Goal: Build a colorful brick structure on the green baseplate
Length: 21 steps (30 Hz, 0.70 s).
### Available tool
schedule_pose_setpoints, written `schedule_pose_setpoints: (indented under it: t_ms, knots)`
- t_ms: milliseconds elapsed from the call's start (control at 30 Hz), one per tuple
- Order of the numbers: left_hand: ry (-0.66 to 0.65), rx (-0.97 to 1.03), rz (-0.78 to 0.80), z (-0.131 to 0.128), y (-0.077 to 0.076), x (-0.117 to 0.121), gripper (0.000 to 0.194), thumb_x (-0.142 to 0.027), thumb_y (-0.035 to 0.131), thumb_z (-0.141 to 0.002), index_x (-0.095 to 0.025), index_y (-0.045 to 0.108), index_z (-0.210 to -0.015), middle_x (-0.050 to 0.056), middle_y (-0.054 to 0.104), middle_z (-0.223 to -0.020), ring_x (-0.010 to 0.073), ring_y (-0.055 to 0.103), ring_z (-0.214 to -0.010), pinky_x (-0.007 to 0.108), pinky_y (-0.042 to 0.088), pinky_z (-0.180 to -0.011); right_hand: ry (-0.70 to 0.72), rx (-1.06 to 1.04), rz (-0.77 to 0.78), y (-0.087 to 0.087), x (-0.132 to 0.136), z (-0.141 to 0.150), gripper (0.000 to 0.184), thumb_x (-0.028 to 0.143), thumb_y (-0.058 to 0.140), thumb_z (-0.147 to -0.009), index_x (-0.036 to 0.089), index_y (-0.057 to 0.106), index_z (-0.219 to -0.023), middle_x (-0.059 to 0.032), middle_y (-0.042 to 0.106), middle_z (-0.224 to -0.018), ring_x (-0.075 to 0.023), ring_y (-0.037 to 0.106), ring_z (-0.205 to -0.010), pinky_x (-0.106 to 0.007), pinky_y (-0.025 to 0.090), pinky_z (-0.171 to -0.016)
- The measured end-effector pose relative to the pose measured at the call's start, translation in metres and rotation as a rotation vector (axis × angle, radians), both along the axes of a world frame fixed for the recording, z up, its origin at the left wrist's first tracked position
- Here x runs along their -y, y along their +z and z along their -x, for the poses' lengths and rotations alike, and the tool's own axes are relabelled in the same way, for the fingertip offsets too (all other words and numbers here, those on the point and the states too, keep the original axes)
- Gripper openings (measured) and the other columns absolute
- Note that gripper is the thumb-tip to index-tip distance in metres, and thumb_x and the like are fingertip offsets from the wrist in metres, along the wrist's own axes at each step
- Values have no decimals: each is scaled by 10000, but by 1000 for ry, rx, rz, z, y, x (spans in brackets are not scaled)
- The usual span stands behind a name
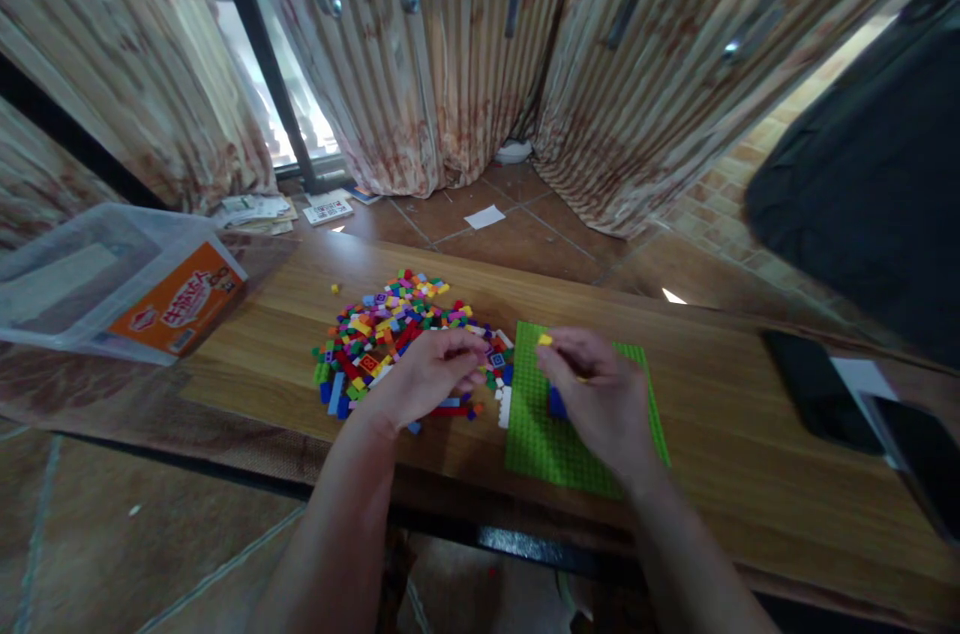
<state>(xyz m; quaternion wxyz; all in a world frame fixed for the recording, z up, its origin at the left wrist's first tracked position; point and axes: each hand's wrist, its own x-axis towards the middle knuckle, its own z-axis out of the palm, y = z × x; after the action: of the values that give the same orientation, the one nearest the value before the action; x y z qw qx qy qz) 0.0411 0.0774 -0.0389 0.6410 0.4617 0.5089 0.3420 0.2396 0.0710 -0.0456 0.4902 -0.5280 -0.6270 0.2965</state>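
Note:
My right hand [604, 399] is over a green baseplate [652, 399], its thumb and fingers pinching a small yellow brick [545, 340]. Beneath that hand, a blue brick [556, 404] shows on the plate, partly covered by the fingers. My left hand [435, 369] hovers at the right side of a heap of mixed coloured bricks [390, 324]. Its fingers are loosely bent and apart, with nothing visible between them. White bricks [505, 406] lie along the left edge of the baseplate.
A clear plastic bin [142, 244] with an orange label stands at the left end of the wooden table [750, 424]. Dark phone-like slabs [821, 389] and white paper [862, 376] lie at the right. One loose yellow brick [335, 289] sits behind the heap.

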Motion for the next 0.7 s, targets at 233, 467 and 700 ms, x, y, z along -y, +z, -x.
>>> schedule_pose_setpoints:
  t_ms: [233, 467, 700]
  knots:
    - [13, -212, -29, 4, -7, -3, 113, -211, 543, -781, -146, 633, -803, -3, 617, -694, 105, 600, -602, 203, 475, -557, -183, 26, 304, 9, -19, -82, 281, 370, 736, -658, 158, 669, -831, -8, 668, -632, -133, 610, -520, -245, 507, -500]
    - [35, -320, -20, 3, -12, -7, 130, -217, 531, -766, -155, 630, -822, 15, 646, -784, 101, 604, -566, 197, 457, -499, -17, 397, 434, -5, -16, -87, 273, 377, 619, -735, 162, 698, -884, -35, 707, -725, -158, 630, -612, -258, 466, -547]
    - [34, -350, -14, 0, -9, -7, 145, -247, 547, -772, -149, 633, -835, -5, 607, -714, 113, 601, -583, 215, 482, -533, -10, 530, 387, -8, -18, -77, 254, 358, 593, -749, 172, 704, -882, -30, 706, -710, -162, 628, -626, -269, 440, -586]
